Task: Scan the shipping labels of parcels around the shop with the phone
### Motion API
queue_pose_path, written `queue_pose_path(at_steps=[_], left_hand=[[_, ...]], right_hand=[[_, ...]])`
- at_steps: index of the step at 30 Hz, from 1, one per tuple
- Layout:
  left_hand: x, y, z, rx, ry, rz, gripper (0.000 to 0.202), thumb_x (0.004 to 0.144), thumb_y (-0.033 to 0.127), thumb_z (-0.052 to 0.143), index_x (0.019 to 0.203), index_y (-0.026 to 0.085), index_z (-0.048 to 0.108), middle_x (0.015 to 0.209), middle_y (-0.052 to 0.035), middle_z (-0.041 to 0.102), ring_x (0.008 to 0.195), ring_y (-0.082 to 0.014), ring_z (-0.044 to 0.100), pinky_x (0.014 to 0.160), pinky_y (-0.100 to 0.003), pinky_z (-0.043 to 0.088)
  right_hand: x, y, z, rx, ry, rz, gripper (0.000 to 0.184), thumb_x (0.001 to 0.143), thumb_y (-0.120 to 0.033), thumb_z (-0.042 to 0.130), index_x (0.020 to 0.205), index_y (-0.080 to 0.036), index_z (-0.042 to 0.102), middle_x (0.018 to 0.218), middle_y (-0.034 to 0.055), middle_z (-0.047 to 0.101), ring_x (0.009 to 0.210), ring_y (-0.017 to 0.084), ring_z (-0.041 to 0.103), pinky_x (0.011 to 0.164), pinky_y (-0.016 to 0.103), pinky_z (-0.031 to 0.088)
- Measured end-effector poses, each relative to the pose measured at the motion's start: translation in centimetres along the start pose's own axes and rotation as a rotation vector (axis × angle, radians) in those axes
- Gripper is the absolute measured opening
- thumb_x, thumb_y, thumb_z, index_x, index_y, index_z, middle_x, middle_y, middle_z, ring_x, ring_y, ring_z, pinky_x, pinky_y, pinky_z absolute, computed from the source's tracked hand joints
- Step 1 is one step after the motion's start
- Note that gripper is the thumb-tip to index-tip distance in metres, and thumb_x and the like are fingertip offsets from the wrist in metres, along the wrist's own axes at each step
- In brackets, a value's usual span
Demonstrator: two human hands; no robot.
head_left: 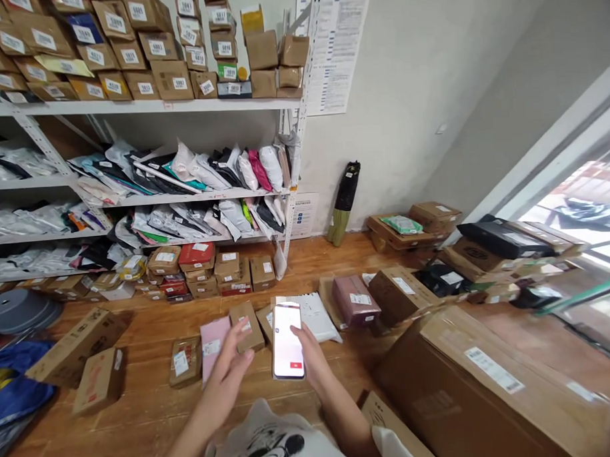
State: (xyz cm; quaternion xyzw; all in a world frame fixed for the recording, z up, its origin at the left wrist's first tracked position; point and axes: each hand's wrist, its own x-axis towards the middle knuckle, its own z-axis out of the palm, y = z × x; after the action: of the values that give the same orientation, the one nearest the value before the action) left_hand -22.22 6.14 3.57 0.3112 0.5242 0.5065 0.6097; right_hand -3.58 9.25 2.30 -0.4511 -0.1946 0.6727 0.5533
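A smartphone [288, 349] with a lit, mostly white screen and a small red button is held upright in front of me. My right hand [309, 351] grips it from its right side, the thumb over the screen's edge. Left of the phone, my left hand [230, 358] is raised with its fingers apart, holding nothing. Beyond the hands, on the wooden floor, lie a pink parcel [209, 346], a small brown box [247, 325] and a white mailer bag [318, 318].
White shelves [181, 107] hold numbered boxes and bagged parcels along the wall. A large carton [471, 396] stands close on my right, with stacked parcels [505, 241] behind it. Two cartons [97, 379] lie on the left. A long black-and-green bag [345, 204] leans on the wall.
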Motion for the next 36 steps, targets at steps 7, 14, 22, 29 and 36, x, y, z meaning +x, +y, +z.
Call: queue_pose_path(at_steps=[7,14,22,29,36], left_hand=[[-2.2,-2.1,4.0,-0.282,-0.315,-0.318,0.075,0.087,0.061,0.056,0.146,0.02,0.038,0.149,-0.0186,0.042,0.131,-0.0407,0.045,0.081,-0.054,0.058],[-2.4,-2.1,4.3,-0.277,-0.224,-0.271,0.062,0.099,0.045,0.042,0.154,0.036,0.017,0.151,-0.0109,0.043,0.107,-0.0283,0.062,0.068,-0.041,0.062],[-1.3,-2.8,5.0,-0.284,-0.185,-0.26,0.058,0.095,0.037,0.049,0.149,0.03,0.031,0.118,-0.0117,0.065,0.09,-0.0251,0.069,0.057,-0.028,0.059],[-1.6,-3.5,5.2,-0.278,-0.198,-0.258,0.065,0.091,0.035,0.051,0.151,0.032,0.025,0.123,-0.0113,0.063,0.093,-0.0258,0.068,0.065,-0.034,0.061],[-2.0,-3.3,5.5,-0.275,-0.204,-0.239,0.084,0.079,0.038,0.062,0.152,0.032,0.021,0.136,-0.0112,0.055,0.1,-0.0289,0.064,0.066,-0.036,0.061]], right_hand=[[-0.3,1.2,1.3,-0.042,-0.105,-0.012,0.042,0.056,-0.027,0.078,0.095,-0.02,0.067,0.08,0.0006,0.075,0.066,0.021,0.064,0.06,0.029,0.047],[-0.2,1.8,0.4,-0.069,-0.158,-0.054,0.03,0.065,-0.029,0.073,0.093,-0.023,0.064,0.083,-0.0019,0.074,0.071,0.019,0.063,0.066,0.028,0.046],[0.2,2.4,-2.3,-0.089,-0.369,-0.132,0.048,0.07,-0.023,0.057,0.118,-0.022,0.062,0.106,0.0011,0.073,0.098,0.025,0.064,0.085,0.034,0.045],[-0.6,1.7,-2.9,-0.176,-0.367,-0.138,0.045,0.074,-0.02,0.053,0.118,-0.024,0.06,0.109,0.0007,0.073,0.093,0.023,0.064,0.081,0.033,0.047],[-1.5,1.4,-2.2,-0.274,-0.344,-0.247,0.052,0.071,-0.022,0.071,0.121,-0.025,0.055,0.111,0.0036,0.071,0.098,0.024,0.064,0.087,0.037,0.049]])
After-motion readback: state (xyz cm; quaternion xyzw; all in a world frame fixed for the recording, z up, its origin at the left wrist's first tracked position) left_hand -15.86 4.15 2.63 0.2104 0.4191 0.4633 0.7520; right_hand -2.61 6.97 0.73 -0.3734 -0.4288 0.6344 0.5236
